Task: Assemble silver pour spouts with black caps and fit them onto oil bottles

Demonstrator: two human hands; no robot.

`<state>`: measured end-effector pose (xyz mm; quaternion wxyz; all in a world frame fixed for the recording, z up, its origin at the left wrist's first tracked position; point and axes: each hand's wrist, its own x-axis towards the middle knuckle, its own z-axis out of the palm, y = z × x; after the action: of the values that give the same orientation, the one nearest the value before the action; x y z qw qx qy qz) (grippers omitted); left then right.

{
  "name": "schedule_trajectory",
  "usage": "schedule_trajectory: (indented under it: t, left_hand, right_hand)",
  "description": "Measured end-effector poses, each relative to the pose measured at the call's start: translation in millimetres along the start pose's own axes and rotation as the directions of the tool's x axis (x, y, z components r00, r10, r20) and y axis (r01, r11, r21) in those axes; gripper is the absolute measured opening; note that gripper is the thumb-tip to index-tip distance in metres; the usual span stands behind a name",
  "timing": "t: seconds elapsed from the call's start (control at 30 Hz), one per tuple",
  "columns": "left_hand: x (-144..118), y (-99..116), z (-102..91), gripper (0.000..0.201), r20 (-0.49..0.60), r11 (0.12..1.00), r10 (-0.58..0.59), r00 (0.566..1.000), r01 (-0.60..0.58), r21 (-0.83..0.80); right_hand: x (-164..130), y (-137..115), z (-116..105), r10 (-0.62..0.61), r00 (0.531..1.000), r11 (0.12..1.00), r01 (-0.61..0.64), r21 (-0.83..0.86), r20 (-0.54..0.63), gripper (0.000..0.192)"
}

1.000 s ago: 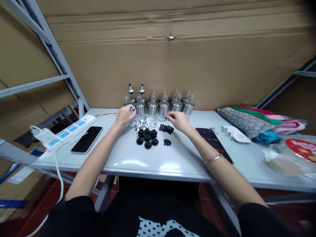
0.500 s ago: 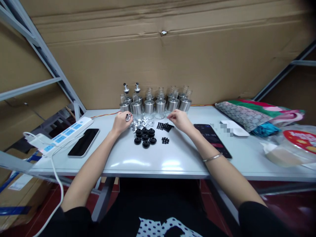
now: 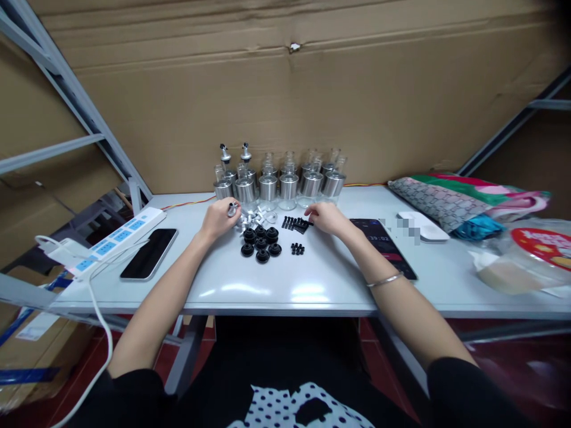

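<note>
- Pinched between the thumb and fingers of the left hand [image 3: 217,217] is a small silver metal pourer spout [image 3: 232,208], held just above the white tabletop [image 3: 312,285] near its far edge.
- Right hand [image 3: 328,217] rests with curled fingers; its fingertips touch a row of small black plastic pins [image 3: 295,224]. Whether it grips one cannot be told.
- Between the hands lie loose silver spouts [image 3: 254,219] and round black rubber stoppers [image 3: 261,242].
- Glass bottles with steel collars [image 3: 279,181] line the far edge.
- A black phone [image 3: 148,253] lies towards the left edge.
</note>
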<state>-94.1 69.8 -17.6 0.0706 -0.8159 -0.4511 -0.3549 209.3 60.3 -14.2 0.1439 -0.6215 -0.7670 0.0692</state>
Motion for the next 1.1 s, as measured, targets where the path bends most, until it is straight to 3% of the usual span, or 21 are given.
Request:
schedule_trajectory:
  t: [0.67, 0.93, 1.1]
  left_hand:
    - [-0.4, 16.0, -1.9, 0.015, 0.0, 0.998, 0.04, 0.999, -0.04, -0.04]
    - [-0.4, 15.9, -1.7, 0.015, 0.012, 0.999, 0.039, 0.999, -0.039, -0.029]
    - [-0.2, 16.0, -2.5, 0.014, -0.004, 0.998, 0.054, 0.999, -0.054, -0.031]
  right_hand:
    - [-4.0, -14.9, 2.3, -0.08, 0.993, 0.997, 0.08, 0.01, 0.083, 0.041]
    - [-1.5, -14.6, 5.3, -0.091, 0.996, 0.996, 0.091, 0.014, -0.007, 0.033]
    - [-4.2, -18.1, 1.1, -0.035, 0.999, 0.992, 0.04, 0.116, -0.042, 0.044]
